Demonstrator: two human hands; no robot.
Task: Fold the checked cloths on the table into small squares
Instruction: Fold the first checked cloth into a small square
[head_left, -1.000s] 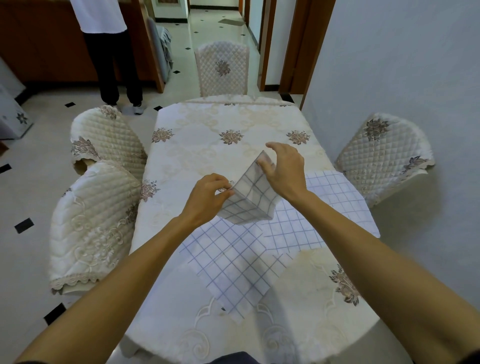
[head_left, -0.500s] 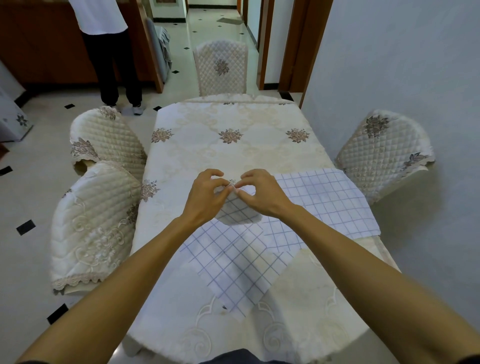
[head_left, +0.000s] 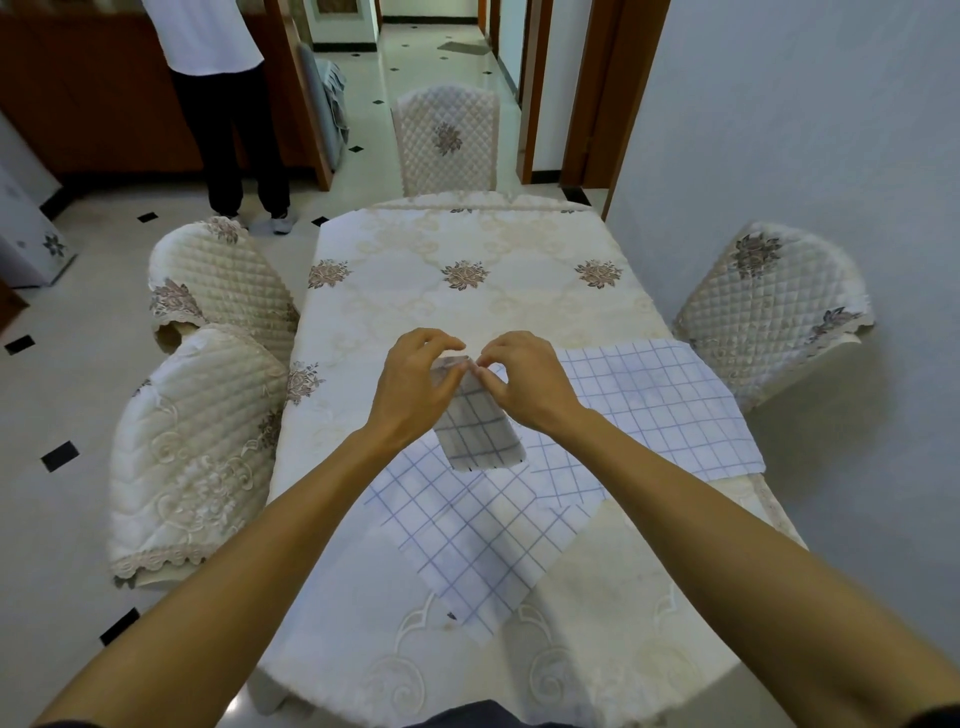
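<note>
Checked white folded cloth (head_left: 475, 426) now doubled smaller, right hand (head_left: 524, 382) swung in beside left hand (head_left: 415, 387); both pinch its twelve-o'clock edge; square nearly done.

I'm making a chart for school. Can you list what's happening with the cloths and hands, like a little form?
left hand: pinching the top edge of the folded checked cloth
right hand: pinching the same top edge
folded checked cloth: held up, hanging above the table
flat checked cloths: near cloth, far cloth, overlapping
table: cream floral tablecloth
chairs: four, quilted covers
</note>
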